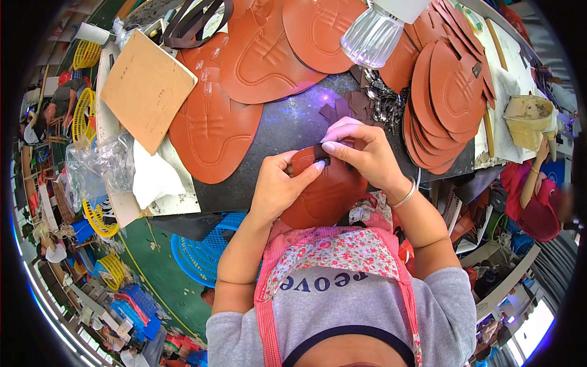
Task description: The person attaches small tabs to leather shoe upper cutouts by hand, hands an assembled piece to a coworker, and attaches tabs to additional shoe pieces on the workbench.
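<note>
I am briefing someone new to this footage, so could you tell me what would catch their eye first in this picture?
At the centre, the left hand and right hand together press a small dark patch onto a rust-brown leather piece. More of the same brown pieces fan across the dark worktable behind, with a stack at the right. A clear ribbed lampshade hangs at the top.

Leather piece (324, 189) rust-brown; tab (321, 153) dark brown; apron (342, 251) pink floral.
</note>
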`<state>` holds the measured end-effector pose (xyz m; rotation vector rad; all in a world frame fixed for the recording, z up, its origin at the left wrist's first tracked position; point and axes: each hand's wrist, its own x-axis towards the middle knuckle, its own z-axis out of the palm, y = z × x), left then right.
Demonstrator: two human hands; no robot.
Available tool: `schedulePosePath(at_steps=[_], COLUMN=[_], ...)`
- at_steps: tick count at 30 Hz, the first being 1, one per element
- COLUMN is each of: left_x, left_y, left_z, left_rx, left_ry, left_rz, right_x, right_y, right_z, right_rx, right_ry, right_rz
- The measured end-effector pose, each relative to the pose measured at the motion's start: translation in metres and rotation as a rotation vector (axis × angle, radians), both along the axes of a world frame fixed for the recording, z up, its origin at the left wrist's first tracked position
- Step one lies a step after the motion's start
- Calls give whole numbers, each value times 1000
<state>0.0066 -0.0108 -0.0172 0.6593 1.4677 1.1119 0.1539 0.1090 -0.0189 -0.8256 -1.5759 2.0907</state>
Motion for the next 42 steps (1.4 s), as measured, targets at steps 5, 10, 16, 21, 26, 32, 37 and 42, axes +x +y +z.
schedulePosePath(at_steps=[5, 10, 16, 21, 26, 32, 37, 42], left_x=[-3, 0, 3, 2, 4, 4, 13, 14], left_y=[0, 4, 0, -5, -2, 3, 11, 23], left_z=[-3, 2, 1, -8, 1, 7, 7, 8], left_rx=[-45, -26, 0, 59, 69, 129, 238, 263], left_ry=[-164, -195, -201, -123, -16, 124, 151, 213], left_rz=[3, -7, 52, 14, -22, -93, -146, -189], right_x=[0, 0, -4, -3, 0, 5, 19, 41], right_y=[-5, -8, -11, -12, -7, 0, -3, 1], right_z=[-2, -4, -6, -1, 6, 13, 15, 30], right_rx=[411, 274, -48, -216, -292, -190, -170, -21], right_ry=[2, -9, 34, -52, 27, -80, -30, -106], right_rz=[-43, -96, -157, -176, -155, 42, -32, 23])
